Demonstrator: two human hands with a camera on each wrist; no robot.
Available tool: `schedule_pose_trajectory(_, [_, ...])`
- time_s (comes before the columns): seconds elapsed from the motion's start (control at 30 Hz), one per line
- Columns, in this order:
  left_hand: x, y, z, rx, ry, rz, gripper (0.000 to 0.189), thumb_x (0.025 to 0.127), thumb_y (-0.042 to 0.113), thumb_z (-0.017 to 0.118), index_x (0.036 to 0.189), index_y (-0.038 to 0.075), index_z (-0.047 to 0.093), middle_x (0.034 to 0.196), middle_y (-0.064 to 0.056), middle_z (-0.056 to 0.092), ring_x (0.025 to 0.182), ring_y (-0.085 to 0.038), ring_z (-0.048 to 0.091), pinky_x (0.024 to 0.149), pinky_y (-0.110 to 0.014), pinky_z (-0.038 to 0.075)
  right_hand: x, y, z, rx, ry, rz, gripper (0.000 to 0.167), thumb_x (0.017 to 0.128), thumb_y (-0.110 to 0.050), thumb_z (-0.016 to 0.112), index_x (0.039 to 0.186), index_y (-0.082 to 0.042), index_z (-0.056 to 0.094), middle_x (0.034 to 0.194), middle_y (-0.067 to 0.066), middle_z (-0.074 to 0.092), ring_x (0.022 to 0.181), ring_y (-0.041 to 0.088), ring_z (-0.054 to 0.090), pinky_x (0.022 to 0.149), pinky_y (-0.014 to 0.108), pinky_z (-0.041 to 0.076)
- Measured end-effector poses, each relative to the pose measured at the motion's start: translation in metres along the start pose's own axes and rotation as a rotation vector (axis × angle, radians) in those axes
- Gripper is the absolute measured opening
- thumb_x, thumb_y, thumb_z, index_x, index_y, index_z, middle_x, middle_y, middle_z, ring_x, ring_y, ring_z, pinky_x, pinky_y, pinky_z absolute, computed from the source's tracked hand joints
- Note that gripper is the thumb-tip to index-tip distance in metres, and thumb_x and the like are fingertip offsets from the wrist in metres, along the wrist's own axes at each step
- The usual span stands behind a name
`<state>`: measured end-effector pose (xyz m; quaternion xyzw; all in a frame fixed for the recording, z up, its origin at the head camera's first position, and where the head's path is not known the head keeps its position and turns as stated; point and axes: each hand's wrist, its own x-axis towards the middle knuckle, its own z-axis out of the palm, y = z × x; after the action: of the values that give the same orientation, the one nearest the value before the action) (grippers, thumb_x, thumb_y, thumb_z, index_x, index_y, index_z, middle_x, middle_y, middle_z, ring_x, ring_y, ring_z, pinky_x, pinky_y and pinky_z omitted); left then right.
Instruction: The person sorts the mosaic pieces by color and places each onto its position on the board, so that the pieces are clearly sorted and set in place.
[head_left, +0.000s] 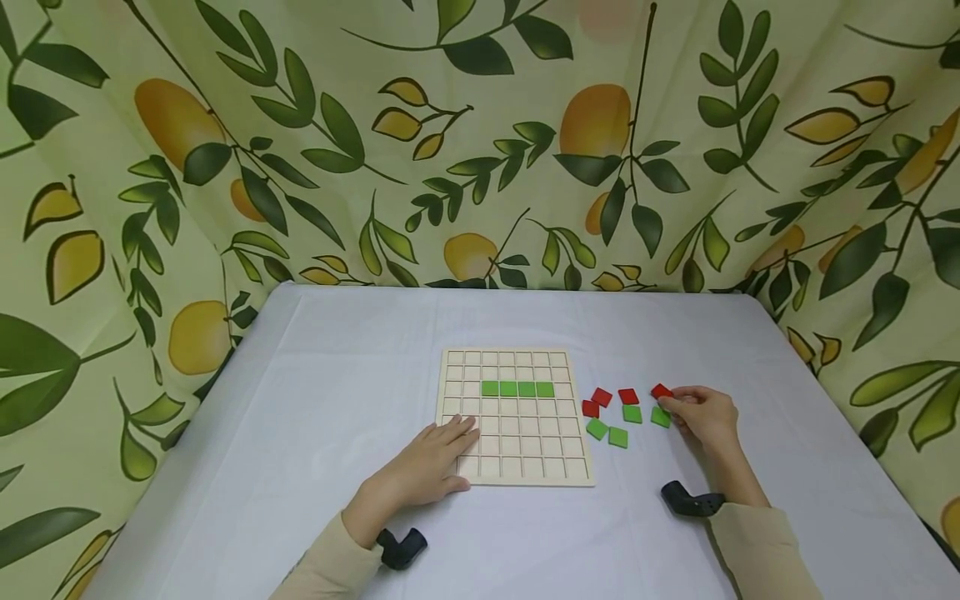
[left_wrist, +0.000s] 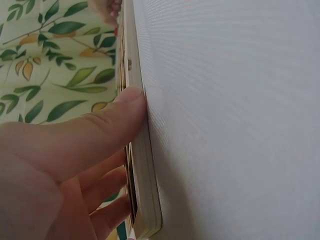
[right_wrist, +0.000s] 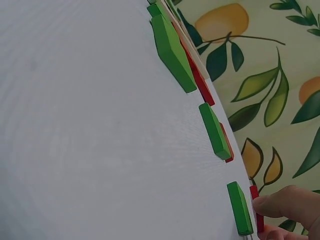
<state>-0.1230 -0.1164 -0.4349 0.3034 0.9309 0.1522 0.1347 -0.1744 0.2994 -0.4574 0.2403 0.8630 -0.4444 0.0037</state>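
Note:
A pale wooden grid board lies on the table, with several green tiles in a row in its upper part. My left hand rests on the board's near left corner, fingers stretched over the squares. In the left wrist view the thumb presses along the board's side edge. To the right of the board, my right hand pinches a red tile between thumb and fingertips. Just below that one lies a green tile, seen standing closest to the fingers in the right wrist view.
Between board and right hand lie loose red tiles and loose green tiles. A white cloth covers the table. A curtain printed with leaves and fruit hangs behind and at both sides. Each wrist bears a black camera.

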Motion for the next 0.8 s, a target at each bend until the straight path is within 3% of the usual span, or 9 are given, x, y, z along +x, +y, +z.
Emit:
schedule_pose_trajectory(0.17, [0.000,0.002,-0.001,0.003,0.001,0.004,0.069,0.090,0.033,0.064,0.148,0.006,0.037,0.159,-0.012,0.031,0.148,-0.033,0.029,0.119,-0.055,0.029,-0.001,0.001,0.000,-0.022,-0.002,-0.019,0.044,0.087,-0.023,0.070,0.120,0.004,0.058,0.062,-0.010,0.052,0.054,0.006,0.049,0.049,0.017,0.046])
schedule_pose_trajectory(0.53, [0.001,0.000,0.001,0.037,0.022,-0.003,0.069,0.090,0.035,0.064,0.148,0.008,0.038,0.159,-0.010,0.032,0.148,-0.032,0.031,0.118,-0.054,0.031,-0.008,-0.014,0.008,-0.114,-0.070,-0.174,0.043,0.088,-0.024,0.069,0.116,0.007,0.060,0.063,-0.004,0.049,0.055,0.009,0.046,0.049,0.019,0.044])
schedule_pose_trajectory(0.8, [0.000,-0.001,0.003,0.051,0.029,0.002,0.069,0.089,0.035,0.065,0.147,0.008,0.039,0.158,-0.010,0.034,0.147,-0.032,0.033,0.117,-0.053,0.033,-0.016,-0.023,0.018,-0.121,-0.111,-0.224,0.038,0.087,-0.020,0.070,0.114,0.006,0.062,0.063,-0.004,0.048,0.053,0.009,0.045,0.048,0.020,0.040])
